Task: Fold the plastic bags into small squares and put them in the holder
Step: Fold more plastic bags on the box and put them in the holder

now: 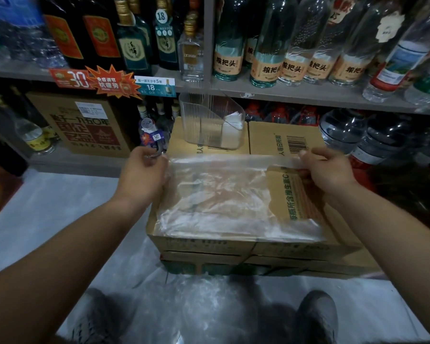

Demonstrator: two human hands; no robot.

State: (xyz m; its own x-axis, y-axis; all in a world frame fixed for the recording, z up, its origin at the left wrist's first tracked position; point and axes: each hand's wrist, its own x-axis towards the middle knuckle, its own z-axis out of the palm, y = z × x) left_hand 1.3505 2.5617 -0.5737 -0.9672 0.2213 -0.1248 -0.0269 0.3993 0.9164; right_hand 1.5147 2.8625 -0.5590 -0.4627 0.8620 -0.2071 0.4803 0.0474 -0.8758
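A clear plastic bag lies spread over the top of a cardboard box. My left hand pinches the bag's far left corner. My right hand pinches its far right edge, and the far strip between my hands is lifted and taut. A clear plastic holder stands at the back of the box, just beyond the bag, with white folded squares inside its right part.
Shelves packed with bottles run close behind the box. A brown carton and large water jugs sit on the lower shelf. More crumpled clear plastic lies on the floor by my shoes.
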